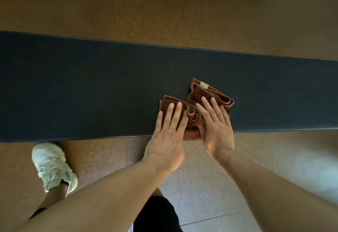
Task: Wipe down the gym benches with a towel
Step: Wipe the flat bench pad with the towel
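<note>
At the far left we see a white sneaker [53, 166] on the floor beside the dark padded bench [82, 89]. Further right, our left hand [167, 131] lies flat, fingers straight, pressing the bunched brown towel [206, 92] near the bench's front edge. Our right hand [215, 127] presses likewise, gripping nothing. We judge wiping is underway; next, both palms should push the towel along the unwiped pad.

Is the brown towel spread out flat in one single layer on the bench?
No, the towel lies bunched in folds on the bench under both flat hands.
</note>
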### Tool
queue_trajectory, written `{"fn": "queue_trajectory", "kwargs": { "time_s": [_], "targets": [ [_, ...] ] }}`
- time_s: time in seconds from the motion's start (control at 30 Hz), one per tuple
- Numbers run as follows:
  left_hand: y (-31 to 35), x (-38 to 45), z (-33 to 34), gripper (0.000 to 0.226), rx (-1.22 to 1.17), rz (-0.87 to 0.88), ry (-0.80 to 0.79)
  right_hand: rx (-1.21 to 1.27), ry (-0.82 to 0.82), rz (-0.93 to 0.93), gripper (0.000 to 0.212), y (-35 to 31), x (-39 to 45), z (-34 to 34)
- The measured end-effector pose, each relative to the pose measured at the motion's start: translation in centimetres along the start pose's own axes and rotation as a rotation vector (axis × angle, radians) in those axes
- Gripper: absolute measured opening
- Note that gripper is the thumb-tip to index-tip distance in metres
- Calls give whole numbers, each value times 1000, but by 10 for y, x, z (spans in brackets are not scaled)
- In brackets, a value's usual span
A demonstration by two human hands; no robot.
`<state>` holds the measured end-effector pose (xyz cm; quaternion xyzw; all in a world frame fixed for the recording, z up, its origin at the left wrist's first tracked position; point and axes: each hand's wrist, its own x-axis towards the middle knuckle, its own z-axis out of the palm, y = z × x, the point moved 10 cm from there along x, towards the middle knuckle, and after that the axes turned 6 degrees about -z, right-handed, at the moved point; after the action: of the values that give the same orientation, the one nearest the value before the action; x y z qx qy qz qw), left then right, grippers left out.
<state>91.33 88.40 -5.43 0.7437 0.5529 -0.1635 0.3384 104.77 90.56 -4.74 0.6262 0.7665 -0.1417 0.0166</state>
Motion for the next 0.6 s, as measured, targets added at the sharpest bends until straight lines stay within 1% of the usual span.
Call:
{"fn": "queue_trajectory", "kwargs": {
  "time_s": [0.07, 0.13, 0.23, 0.33, 0.4, 0.5, 0.6],
  "targets": [
    [31, 10, -3, 97, 27, 110, -27, 15, 17, 158, 52, 38, -17, -7],
    [49, 14, -4, 93, 69, 181, -37, 72, 53, 308, 51, 57, -32, -9],
    [46, 11, -3, 90, 121, 198, -36, 210, 105, 513, 54, 54, -41, -4],
    [25, 0, -6, 91, 161, 220, -32, 265, 135, 678, 58, 30, -41, -1],
    [2, -10, -5, 91, 181, 225, -14, 276, 125, 686, 57, 4, -38, 2],
    [-42, -29, -5, 85, 155, 201, 46, 296, 103, 604, 54, -51, -28, 10],
    [-100, -54, -2, 80, 144, 123, 75, 322, 73, 504, 53, -121, -10, 20]
  ]
}}
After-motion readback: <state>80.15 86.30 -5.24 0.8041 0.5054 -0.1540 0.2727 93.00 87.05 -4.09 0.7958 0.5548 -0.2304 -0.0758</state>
